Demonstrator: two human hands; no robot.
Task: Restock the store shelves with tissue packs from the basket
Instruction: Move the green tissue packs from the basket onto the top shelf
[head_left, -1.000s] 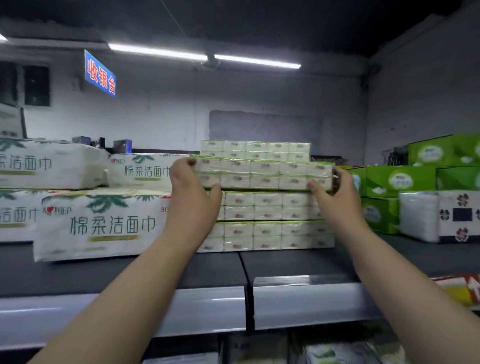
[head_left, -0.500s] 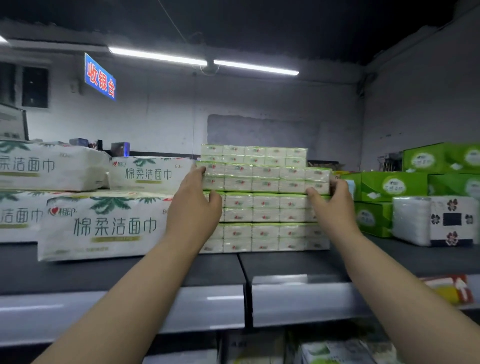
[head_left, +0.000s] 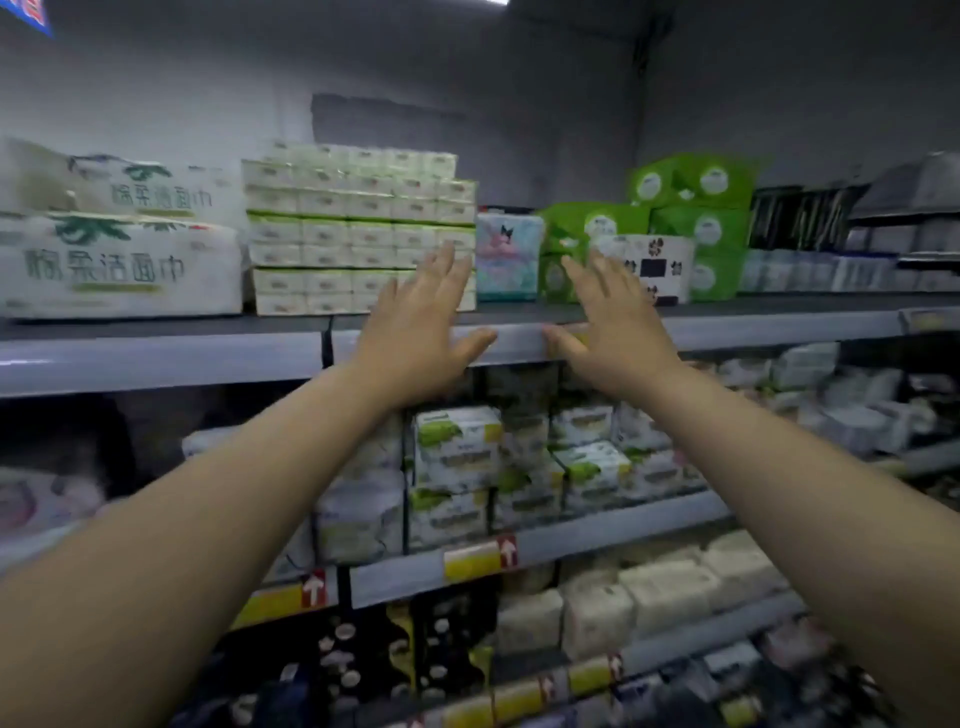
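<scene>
Both hands were empty. The left hand (head_left: 421, 322) and right hand (head_left: 615, 325) were held flat, fingers spread, palms toward the top shelf (head_left: 156, 358) and level with its front edge. Contact with that edge could not be confirmed. In my judgement this posture indicated a completed placement, with nothing being carried. The stack of tissue packs (head_left: 358, 228) stood on that shelf close beside the large white packs (head_left: 119, 265), probably to steady it. Counted: four tiers in the stack, two large white packs, and one pastel pack (head_left: 508, 257) just right of the stack. The green packs (head_left: 701, 228) were too blurred to count. No basket was in view.
</scene>
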